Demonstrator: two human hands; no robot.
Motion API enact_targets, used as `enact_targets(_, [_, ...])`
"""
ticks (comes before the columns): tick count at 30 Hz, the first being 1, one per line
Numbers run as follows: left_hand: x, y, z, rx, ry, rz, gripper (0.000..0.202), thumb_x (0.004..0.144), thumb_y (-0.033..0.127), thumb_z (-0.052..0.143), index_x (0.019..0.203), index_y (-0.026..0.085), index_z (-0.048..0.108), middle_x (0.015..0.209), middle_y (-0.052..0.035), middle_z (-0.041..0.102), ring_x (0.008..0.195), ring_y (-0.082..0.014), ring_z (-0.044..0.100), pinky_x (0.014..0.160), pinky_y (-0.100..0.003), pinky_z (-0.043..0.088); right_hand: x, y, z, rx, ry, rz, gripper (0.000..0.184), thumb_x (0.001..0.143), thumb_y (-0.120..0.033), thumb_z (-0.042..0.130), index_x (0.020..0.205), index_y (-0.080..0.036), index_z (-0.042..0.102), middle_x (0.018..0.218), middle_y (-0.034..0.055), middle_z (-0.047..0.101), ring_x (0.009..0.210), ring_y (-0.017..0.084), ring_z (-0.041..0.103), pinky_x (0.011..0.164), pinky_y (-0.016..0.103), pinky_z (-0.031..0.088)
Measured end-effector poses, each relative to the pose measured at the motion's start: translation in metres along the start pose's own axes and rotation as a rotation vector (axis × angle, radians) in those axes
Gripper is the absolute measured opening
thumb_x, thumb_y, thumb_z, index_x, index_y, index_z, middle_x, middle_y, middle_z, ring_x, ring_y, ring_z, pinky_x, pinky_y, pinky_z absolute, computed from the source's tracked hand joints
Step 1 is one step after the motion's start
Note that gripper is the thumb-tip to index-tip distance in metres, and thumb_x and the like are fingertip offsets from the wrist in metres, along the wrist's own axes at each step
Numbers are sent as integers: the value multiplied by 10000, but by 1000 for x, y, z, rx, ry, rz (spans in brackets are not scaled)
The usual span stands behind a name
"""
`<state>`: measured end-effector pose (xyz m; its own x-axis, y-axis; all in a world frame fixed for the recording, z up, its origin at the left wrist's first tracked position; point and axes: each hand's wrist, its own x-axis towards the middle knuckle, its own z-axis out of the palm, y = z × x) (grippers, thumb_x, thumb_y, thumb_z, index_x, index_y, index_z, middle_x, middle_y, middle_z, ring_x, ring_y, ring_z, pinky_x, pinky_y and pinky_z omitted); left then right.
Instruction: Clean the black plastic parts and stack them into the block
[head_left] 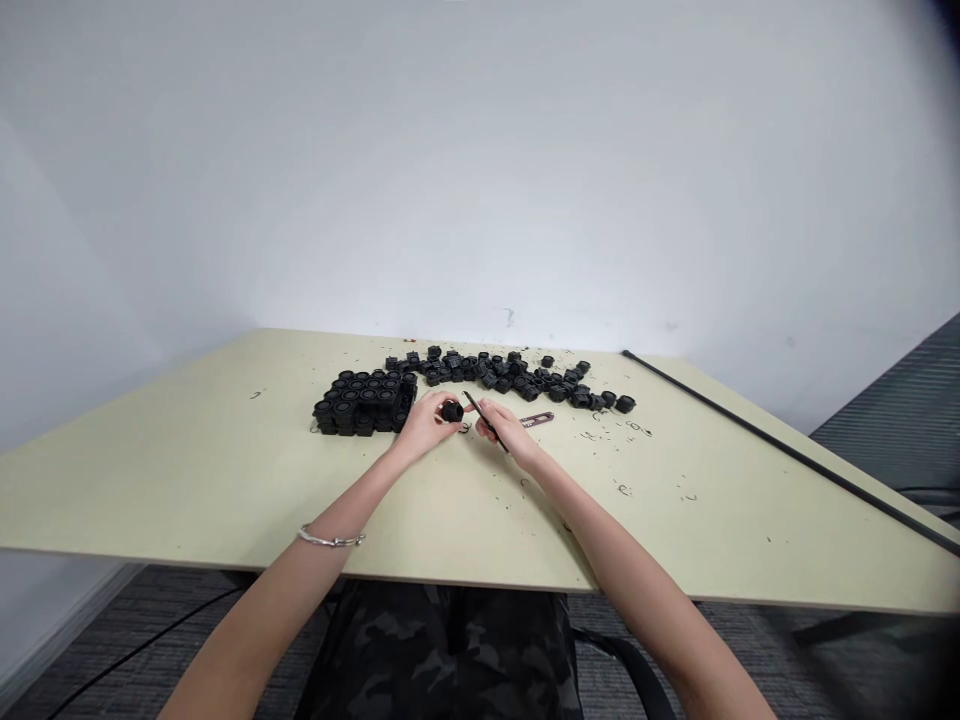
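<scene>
My left hand (426, 425) grips a black plastic ring-shaped fitting (452, 411) at its fingertips, above the table. My right hand (511, 432) holds a slim dark hand tool (482, 418), and its tip reaches toward the fitting. Just beyond my right hand lies a flat brownish metal tool (537, 420), partly hidden by my fingers. Close to my left hand stands a tightly packed block of similar black fittings (360, 405). A looser band of black fittings (487, 372) stretches to the right behind my hands.
The pale yellow-green table (225, 470) has small dark curled shavings (622, 488) scattered across it, mostly to the right. A long black rod (795, 455) lies along its right edge. A white wall rises behind the table, and grey carpet shows below it.
</scene>
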<state>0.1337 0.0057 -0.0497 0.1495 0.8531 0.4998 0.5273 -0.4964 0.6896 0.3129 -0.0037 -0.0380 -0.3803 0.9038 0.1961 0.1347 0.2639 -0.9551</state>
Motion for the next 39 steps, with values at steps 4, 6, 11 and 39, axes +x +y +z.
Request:
enact_targets(4, [0,2,0,6,25,-35,319,602,230,708,864,188,530,883,-17,563,726,-140,564,615,-259,480,-4,-1,3,-362,121,-102,454,873,-557,352,965,-209,629,570,-29,470,590,129,453,589,238,330])
enact_targets(6, [0,3,0,4,30,-16,313,608,266,716,840,189,519,859,-8,549,723,-139,562,617,-259,480,-6,-2,3,-477,152,-95,446,865,-560,374,1033,-221,611,579,-31,493,593,137,465,598,242,329])
enact_targets(11, [-1,6,-1,2,25,96,247,664,295,686,863,197,580,906,-19,563,778,-147,572,668,-269,497,-7,-3,4,-592,152,-102,442,854,-567,400,1019,-219,618,606,-22,544,591,136,480,587,230,320])
enact_targets(39, [-5,13,0,-150,70,171,282,635,259,750,886,194,640,922,-36,594,836,-153,584,726,-286,527,-1,-1,1,-367,392,-168,467,868,-573,356,768,-189,602,612,-15,512,547,117,412,543,226,295])
